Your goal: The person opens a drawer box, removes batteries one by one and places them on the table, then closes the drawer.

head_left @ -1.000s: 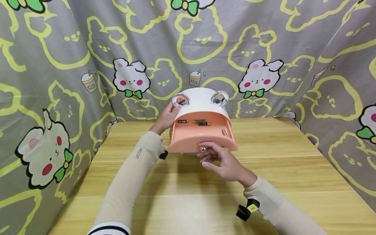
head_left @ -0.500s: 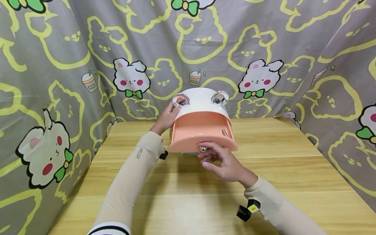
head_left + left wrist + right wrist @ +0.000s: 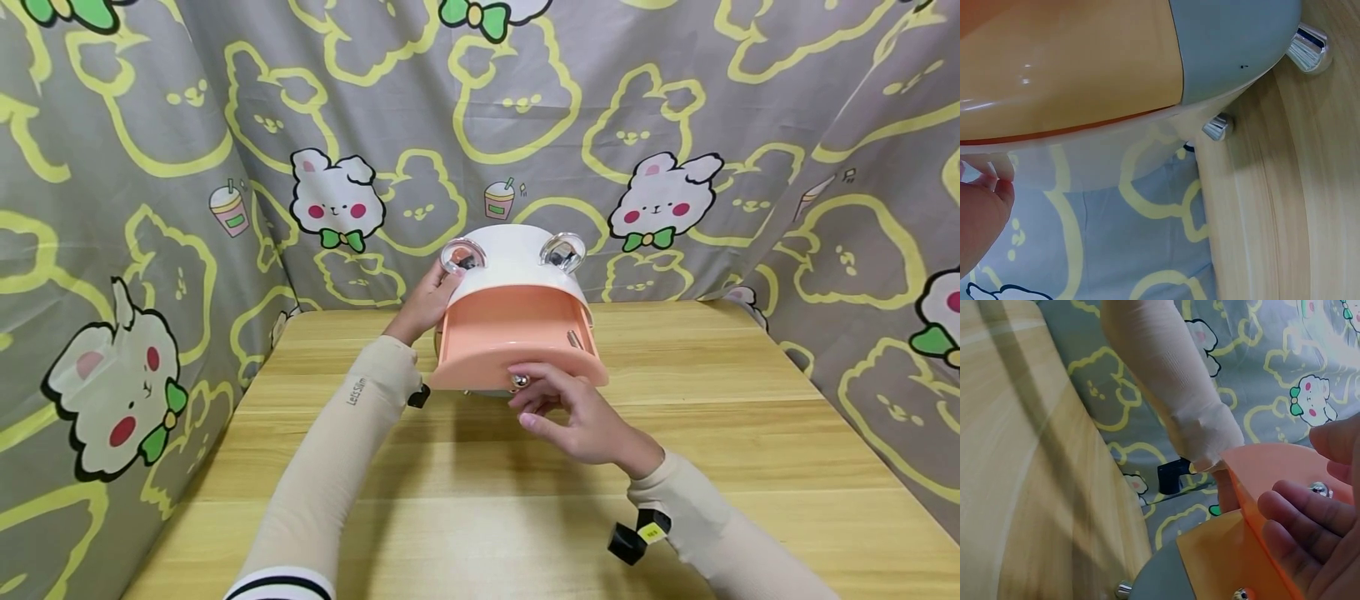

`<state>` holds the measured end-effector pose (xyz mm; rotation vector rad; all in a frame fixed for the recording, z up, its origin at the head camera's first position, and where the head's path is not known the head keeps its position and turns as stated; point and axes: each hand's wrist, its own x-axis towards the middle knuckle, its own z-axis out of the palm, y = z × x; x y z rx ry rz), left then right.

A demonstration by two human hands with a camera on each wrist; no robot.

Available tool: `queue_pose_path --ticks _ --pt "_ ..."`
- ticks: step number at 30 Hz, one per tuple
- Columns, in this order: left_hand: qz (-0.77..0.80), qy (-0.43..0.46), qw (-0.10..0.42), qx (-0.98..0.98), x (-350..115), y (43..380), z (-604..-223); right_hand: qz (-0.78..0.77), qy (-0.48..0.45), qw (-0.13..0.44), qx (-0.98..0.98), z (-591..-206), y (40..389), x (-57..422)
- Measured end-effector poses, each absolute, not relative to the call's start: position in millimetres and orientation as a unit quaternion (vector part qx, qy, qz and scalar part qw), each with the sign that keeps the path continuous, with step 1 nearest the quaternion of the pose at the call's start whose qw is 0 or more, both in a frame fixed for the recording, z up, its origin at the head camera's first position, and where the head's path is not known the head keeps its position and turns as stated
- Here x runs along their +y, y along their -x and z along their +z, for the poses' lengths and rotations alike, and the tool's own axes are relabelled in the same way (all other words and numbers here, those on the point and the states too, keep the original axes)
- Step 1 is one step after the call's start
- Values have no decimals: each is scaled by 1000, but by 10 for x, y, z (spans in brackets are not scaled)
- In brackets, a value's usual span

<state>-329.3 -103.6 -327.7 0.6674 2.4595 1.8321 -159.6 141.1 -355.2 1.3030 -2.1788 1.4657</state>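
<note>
A small storage box [image 3: 513, 258] with a white top and two silver ears stands on the table. Its peach drawer [image 3: 495, 329] is pulled out; a small silvery item [image 3: 573, 339] lies by its right wall. My left hand [image 3: 427, 304] holds the box's left side beside the ear, thumb in front, its other fingers partly hidden. At the drawer front, my right hand [image 3: 577, 421] has its index finger over the silver knob [image 3: 520, 381], thumb apart. In the right wrist view, several fingers [image 3: 1300, 515] extend loosely beside the knob.
The wooden table [image 3: 465, 500] extends in front of and beside the box. A patterned grey curtain [image 3: 420, 92] hangs behind and on both sides. In the left wrist view, silver feet [image 3: 1217, 127] support the box, which has an orange drawer front [image 3: 1085, 69] and a blue-grey section [image 3: 1235, 50].
Several batteries seen at the back of the drawer one second ago are out of view; the silvery item by the right wall is still there. My right hand has shifted slightly right.
</note>
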Motion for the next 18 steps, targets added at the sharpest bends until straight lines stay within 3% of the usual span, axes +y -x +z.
queue_pose_path --ticks 10,18 --pt "580 -211 21 786 -1023 3043 -3022 487 -457 113 -735 -3364 1580 1440" --pt "587 -207 25 782 -1030 3123 -3091 469 -467 147 -736 -3084 1567 1497"
